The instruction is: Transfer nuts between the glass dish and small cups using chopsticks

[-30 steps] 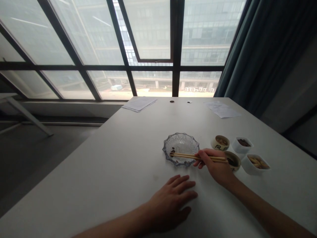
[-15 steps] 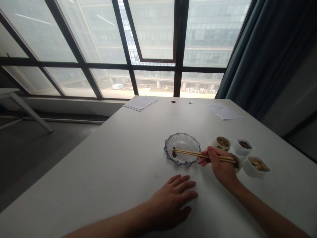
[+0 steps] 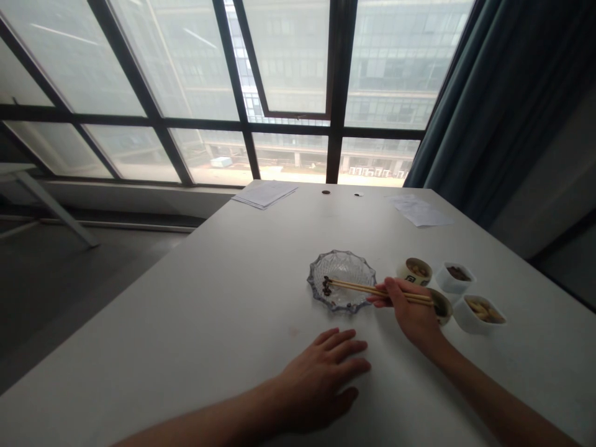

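My right hand (image 3: pixel 412 310) is closed around a pair of wooden chopsticks (image 3: pixel 361 287), which point left over a clear glass dish (image 3: pixel 349 264) with a scalloped rim. Their tips are at several small dark pieces (image 3: pixel 326 288) on the dish's left side; whether one is pinched between them I cannot tell. A few more small dark or reddish bits lie near the dish's front edge. Flat on the table in front of the dish rests my left hand (image 3: pixel 326 379), fingers spread and holding nothing.
Right of the dish stand a patterned cup (image 3: pixel 412 279) with brownish pieces, a second cup (image 3: pixel 444 307) partly behind my right hand, a white tub (image 3: pixel 454 284) of dark pieces and another tub (image 3: pixel 477 320) of yellowish pieces. Papers (image 3: pixel 265 194) lie on the white table (image 3: pixel 209 298).
My right hand and the chopsticks have shifted very slightly left, the tips still at the dark pieces. My left hand stays in place.
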Demonstrator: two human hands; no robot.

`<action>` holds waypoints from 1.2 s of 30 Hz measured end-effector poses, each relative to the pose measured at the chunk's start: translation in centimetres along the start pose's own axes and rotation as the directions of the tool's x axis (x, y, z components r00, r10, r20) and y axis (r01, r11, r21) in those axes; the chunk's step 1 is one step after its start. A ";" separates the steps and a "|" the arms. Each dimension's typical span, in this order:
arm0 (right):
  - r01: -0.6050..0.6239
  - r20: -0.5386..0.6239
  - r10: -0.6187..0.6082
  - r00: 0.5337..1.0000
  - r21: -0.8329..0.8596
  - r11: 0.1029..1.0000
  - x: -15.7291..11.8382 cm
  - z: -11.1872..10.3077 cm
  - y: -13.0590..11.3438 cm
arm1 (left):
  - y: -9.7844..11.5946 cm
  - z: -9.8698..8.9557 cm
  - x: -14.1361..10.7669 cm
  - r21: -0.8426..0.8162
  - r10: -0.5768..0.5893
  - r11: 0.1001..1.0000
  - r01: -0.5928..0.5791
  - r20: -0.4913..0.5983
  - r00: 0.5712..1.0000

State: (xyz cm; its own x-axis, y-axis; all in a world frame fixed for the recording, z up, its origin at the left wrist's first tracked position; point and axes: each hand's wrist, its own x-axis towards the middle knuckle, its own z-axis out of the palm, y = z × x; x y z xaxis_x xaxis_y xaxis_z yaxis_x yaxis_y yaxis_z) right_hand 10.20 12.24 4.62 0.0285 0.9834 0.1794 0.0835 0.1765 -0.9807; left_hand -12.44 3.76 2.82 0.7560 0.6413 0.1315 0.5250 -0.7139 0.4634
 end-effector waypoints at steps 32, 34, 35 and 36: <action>-0.041 -0.514 0.035 0.857 0.000 0.999 -11.0 -16.6 -0.6 | -1.0 0.1 0.3 0.137 -0.017 0.991 0.010 0.051 0.999; -0.028 -0.519 0.023 0.854 -0.001 1.000 -11.1 -16.8 -0.4 | -1.1 0.1 0.3 0.141 -0.018 0.990 0.010 0.056 0.998; -0.017 -0.525 0.014 0.851 0.000 1.000 -11.2 -16.8 -0.4 | -1.1 0.1 0.3 0.141 -0.017 0.990 0.009 0.057 0.998; -0.004 -0.529 0.005 0.849 0.003 1.000 -11.3 -16.8 -0.4 | -1.1 0.1 0.4 0.139 -0.016 0.990 0.008 0.058 0.998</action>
State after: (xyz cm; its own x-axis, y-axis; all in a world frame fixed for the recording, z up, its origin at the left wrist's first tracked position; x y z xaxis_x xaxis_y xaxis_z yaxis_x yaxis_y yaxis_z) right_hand 26.55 0.29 4.28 0.5516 0.8126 0.1883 0.0805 0.1728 -0.9817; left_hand -12.70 4.72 2.32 0.7689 0.6351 0.0733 0.5801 -0.7413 0.3376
